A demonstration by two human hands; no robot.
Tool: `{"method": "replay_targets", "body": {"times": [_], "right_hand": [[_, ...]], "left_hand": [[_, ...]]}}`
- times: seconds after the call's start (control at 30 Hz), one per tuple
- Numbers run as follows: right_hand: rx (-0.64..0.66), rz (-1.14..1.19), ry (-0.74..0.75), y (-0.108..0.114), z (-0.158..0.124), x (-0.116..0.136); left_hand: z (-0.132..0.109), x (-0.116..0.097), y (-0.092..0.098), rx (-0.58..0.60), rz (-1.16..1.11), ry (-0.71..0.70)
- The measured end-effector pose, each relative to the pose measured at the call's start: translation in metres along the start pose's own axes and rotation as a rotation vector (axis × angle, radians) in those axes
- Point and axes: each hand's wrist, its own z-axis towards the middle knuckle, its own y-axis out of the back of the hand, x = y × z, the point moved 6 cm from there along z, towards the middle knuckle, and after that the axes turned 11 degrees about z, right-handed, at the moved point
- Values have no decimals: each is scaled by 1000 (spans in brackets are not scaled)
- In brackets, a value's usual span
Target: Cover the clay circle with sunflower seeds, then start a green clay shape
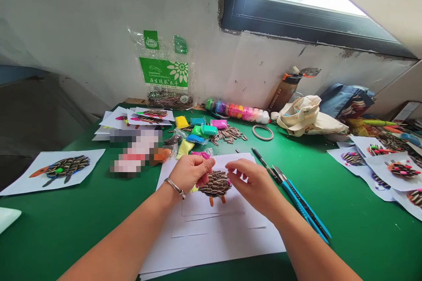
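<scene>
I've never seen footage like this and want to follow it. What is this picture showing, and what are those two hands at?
This is one picture from a camera worn on a person's head, looking forward and down, so the two arms reaching in are the wearer's own. No machine is involved. On a green table lies a stack of white paper, and on it a figure made of overlapping sunflower seeds. The left hand, with a metal bracelet, and the right hand are bent close over the figure from either side. I can't tell whether either hand holds anything. Nearby are packets of modelling clay, loose sunflower seeds and blue-handled craft knives.
</scene>
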Motion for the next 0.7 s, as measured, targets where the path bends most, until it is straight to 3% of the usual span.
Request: {"method": "replay_targets", "body": {"times": [0.27,0.5,0.57,0.7], "right_hand": [[-13,144,29,-28,14,26],[-85,185,14,-25,20,22],[-99,127,28,-20,18,13],[-12,-80,48,-20,15,-1]], "left_hand": [[-4,-5,-6,52,30,-100],[-2,-2,4,-12,60,-87],[-1,-2,12,-65,161,-106],[0,-9,20,-140,655,-266]]}}
